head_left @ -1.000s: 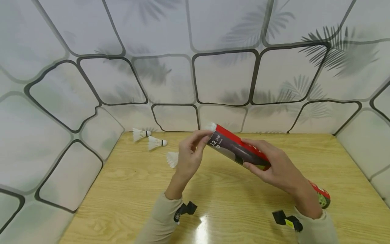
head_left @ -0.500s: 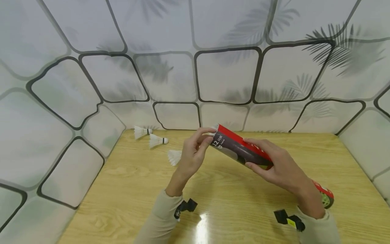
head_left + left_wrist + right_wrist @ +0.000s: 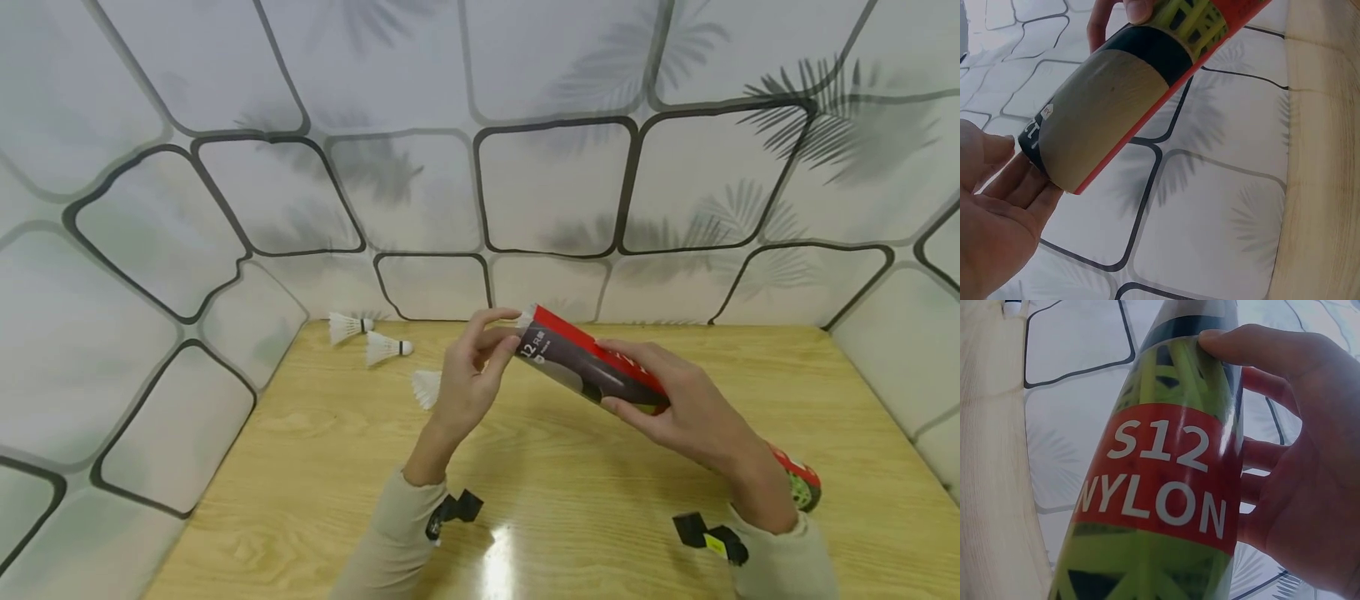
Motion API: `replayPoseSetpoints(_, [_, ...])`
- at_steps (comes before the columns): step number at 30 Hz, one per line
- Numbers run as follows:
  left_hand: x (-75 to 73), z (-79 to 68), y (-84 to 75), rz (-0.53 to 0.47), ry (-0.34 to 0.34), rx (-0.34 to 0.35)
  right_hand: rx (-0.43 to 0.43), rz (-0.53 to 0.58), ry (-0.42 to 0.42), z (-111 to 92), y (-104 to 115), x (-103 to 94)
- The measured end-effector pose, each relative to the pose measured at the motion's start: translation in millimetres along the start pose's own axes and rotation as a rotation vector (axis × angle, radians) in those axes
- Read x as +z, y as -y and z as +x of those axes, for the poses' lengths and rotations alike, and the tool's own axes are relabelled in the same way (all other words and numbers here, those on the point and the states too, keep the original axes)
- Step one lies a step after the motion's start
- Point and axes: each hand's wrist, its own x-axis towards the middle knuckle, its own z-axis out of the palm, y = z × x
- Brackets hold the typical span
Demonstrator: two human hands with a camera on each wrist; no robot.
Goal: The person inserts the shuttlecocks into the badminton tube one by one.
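Note:
A long shuttlecock tube (image 3: 577,362), red, black and green, slants above the table; the right wrist view shows "S12 NYLON" on its red band. My right hand (image 3: 686,408) grips its middle, and its far end emerges beyond my right wrist. At the raised end my left hand (image 3: 468,375) has its fingertips against the mouth; in the left wrist view the fingers (image 3: 1016,181) reach the rim, with the thumb apart. A pale, see-through bit shows at the mouth, its kind unclear. Three white shuttlecocks lie on the table: one (image 3: 345,327), another (image 3: 384,348) and a third (image 3: 426,389) partly behind my left hand.
The wooden table (image 3: 315,467) is enclosed by a patterned fabric backdrop (image 3: 555,187) at the back and sides. Small black devices (image 3: 453,508) are strapped at both sleeves.
White material that stuck out at the tube's mouth a second ago shows less now. Both hands and the tube have shifted only slightly.

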Motion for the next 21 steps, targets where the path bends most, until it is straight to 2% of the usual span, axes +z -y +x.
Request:
replayPoseSetpoints(3, [-3.8, 0.6, -3.6, -0.021, 0.002, 0.021, 0.013, -0.003, -0.012, -0.6, 0.2, -1.3])
replayPoseSetpoints(9, [-20.6, -1.9, -3.2, 0.016, -0.034, 0.028, 0.019, -0.008, -0.024, 0.4, -0.3, -3.5])
replayPoseSetpoints(13, [-29.5, -8.8, 5.1, 0.064, -0.074, -0.016, 0.016, -0.01, -0.028, 0.3, -2.5, -5.8])
replayPoseSetpoints(18, [-38.6, -24.7, 18.0, 0.186, -0.124, -0.102, 0.007, -0.008, -0.032, -1.7, -5.0, -8.9])
replayPoseSetpoints(21, [-47.6, -33.4, 24.6, 0.263, -0.115, -0.152, 0.019, -0.016, -0.04, -4.0, -5.9, -12.7])
